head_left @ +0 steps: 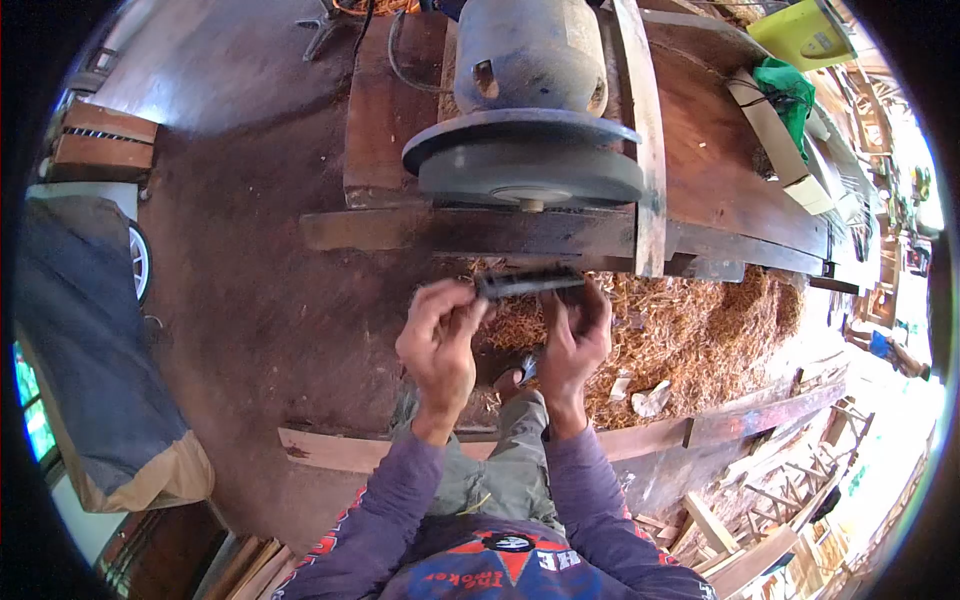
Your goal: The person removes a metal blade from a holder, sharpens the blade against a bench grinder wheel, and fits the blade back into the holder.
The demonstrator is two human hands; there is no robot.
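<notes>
Both hands are closed on a dark, narrow metal bar (535, 283) that lies crosswise in front of me; its exact kind is blurred. My left hand (438, 330) pinches the left end between thumb and fingers. At the other end, my right hand (577, 340) grips with the thumb underneath and fingers behind. Just beyond the bar stands a bench grinder, its motor housing (530, 55) dusty and grey. The thick grinding wheel (525, 172) faces me, apart from the bar.
The grinder sits on a wooden bench (720, 170) with an upright-looking strip of wood (645, 130) beside it. Brown wood shavings (690, 330) heap below, behind a low board (640, 437). A covered object (100, 350) stands left. An open cardboard box (780, 140) holds green material (785, 95).
</notes>
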